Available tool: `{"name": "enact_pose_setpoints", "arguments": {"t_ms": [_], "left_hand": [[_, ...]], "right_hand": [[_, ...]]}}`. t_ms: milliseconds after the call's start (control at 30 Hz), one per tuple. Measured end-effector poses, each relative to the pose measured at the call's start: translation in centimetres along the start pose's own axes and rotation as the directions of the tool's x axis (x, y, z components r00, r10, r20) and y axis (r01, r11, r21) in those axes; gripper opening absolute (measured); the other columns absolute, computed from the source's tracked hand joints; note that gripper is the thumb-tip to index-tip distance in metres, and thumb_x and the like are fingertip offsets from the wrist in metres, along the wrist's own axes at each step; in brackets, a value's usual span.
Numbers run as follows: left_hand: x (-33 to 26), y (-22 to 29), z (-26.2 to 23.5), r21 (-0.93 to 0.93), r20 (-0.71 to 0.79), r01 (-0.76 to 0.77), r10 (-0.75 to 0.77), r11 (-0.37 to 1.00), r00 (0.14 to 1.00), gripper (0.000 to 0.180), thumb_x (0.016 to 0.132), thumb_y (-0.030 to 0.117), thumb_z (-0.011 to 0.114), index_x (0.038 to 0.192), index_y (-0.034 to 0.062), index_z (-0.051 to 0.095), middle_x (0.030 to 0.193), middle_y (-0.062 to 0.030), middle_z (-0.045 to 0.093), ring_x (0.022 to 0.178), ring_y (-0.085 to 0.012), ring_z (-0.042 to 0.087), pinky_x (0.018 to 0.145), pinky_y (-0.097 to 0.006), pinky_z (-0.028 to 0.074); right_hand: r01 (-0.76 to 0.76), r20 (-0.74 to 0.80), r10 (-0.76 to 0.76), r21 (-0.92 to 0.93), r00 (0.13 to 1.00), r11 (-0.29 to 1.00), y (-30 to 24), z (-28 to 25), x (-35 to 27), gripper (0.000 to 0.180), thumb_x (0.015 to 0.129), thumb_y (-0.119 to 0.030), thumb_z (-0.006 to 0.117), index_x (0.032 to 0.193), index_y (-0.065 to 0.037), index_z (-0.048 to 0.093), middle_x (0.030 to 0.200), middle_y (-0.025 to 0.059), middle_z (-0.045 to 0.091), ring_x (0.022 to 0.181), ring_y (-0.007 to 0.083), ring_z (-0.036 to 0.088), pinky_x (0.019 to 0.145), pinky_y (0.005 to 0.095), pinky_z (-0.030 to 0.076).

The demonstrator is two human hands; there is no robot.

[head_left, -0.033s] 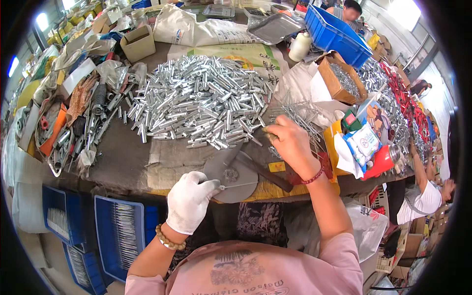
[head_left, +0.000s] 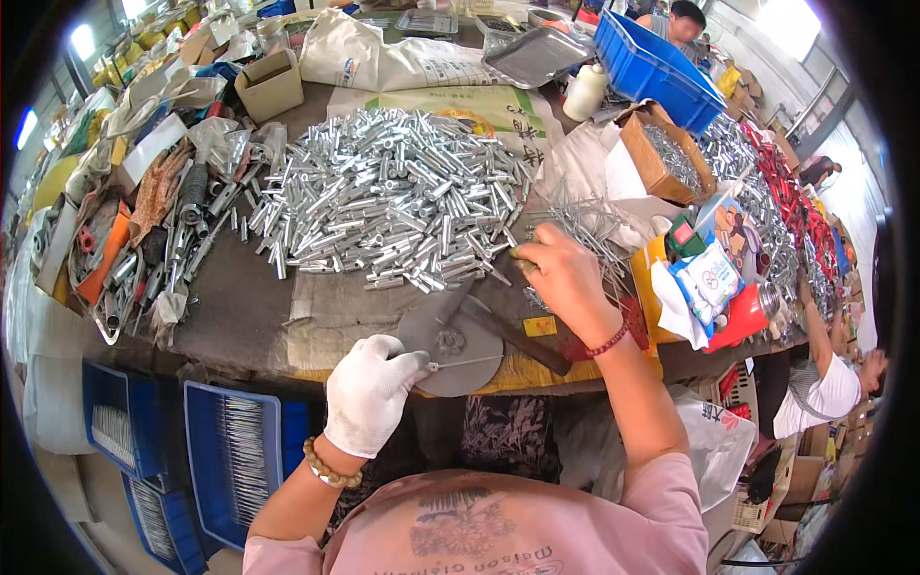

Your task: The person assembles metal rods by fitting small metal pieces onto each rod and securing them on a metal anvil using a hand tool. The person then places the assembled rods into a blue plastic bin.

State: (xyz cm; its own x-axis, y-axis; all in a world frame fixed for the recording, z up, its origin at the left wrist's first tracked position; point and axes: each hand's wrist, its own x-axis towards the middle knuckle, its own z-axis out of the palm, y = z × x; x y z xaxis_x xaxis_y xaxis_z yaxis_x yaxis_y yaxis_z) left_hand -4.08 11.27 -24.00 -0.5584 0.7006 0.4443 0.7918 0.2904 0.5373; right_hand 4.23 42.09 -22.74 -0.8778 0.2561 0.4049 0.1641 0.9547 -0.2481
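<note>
My left hand (head_left: 372,391), in a white knitted glove, is closed with thumb and fingers pinched on a thin metal rod (head_left: 470,362). The rod points right across a grey round plate (head_left: 436,381) at the table's front edge. A hammer (head_left: 522,337) lies over that plate, its dark handle toward the lower right. My bare right hand (head_left: 565,278) is closed in a pinch at the right edge of a big heap of silver metal tubes (head_left: 383,201). What its fingertips hold, if anything, is hidden. Just beyond it lie loose thin rods (head_left: 589,225).
On the left, tools and bags crowd an open sack (head_left: 115,268). Blue bins (head_left: 196,460) of thin rods stand below. To the right are a cardboard box (head_left: 661,158) of small metal parts, a red bottle (head_left: 743,314) and a blue crate (head_left: 652,72). Other people work farther right.
</note>
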Motion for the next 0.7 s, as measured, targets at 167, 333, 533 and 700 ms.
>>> {"name": "enact_pose_setpoints", "arguments": {"t_ms": [167,333,533,700], "left_hand": [[-0.5,0.2,-0.3,0.013,-0.030,-0.041,0.042,0.999,0.999,0.014,0.082,0.015,0.085,0.096,0.0135,0.081,0.095,-0.0090,0.070,0.089,-0.0309,0.069,0.075,-0.040,0.057],[-1.4,-0.2,-0.2,0.048,0.027,-0.026,0.024,0.999,0.999,0.012,0.085,0.021,0.083,0.094,0.0151,0.078,0.097,-0.0071,0.070,0.091,-0.0318,0.070,0.075,-0.044,0.058],[-1.3,0.0,-0.6,0.053,0.061,-0.017,0.014,0.998,0.998,0.013,0.085,0.023,0.083,0.096,0.0178,0.080,0.097,-0.0069,0.070,0.090,-0.0319,0.070,0.074,-0.043,0.058],[-1.0,-0.2,-0.3,0.090,0.073,0.008,-0.015,0.996,0.997,0.014,0.086,0.023,0.083,0.097,0.0157,0.080,0.096,-0.0075,0.070,0.090,-0.0324,0.070,0.075,-0.044,0.058]], "right_hand": [[0.145,0.024,-0.143,-0.140,0.989,0.980,-1.0,-0.5,0.6,0.010,0.079,-0.002,0.070,0.082,-0.005,0.061,0.097,0.0113,0.060,0.096,0.0351,0.066,0.079,0.0490,0.056],[0.060,-0.023,-0.057,0.206,0.998,0.977,-3.2,-1.1,-1.7,0.022,0.082,-0.005,0.075,0.104,-0.007,0.071,0.093,0.0158,0.069,0.086,0.0401,0.070,0.078,0.0511,0.057],[0.231,0.065,-0.271,0.354,0.960,0.906,-11.0,-1.7,-3.7,0.033,0.083,-0.001,0.071,0.115,-0.008,0.074,0.101,0.0104,0.071,0.092,0.0334,0.072,0.078,0.0434,0.060],[0.261,-0.021,-0.290,0.501,0.957,0.825,-13.9,-0.3,-3.9,0.046,0.087,-0.001,0.069,0.133,-0.007,0.063,0.101,0.0121,0.071,0.095,0.0341,0.071,0.081,0.0453,0.059]]}}
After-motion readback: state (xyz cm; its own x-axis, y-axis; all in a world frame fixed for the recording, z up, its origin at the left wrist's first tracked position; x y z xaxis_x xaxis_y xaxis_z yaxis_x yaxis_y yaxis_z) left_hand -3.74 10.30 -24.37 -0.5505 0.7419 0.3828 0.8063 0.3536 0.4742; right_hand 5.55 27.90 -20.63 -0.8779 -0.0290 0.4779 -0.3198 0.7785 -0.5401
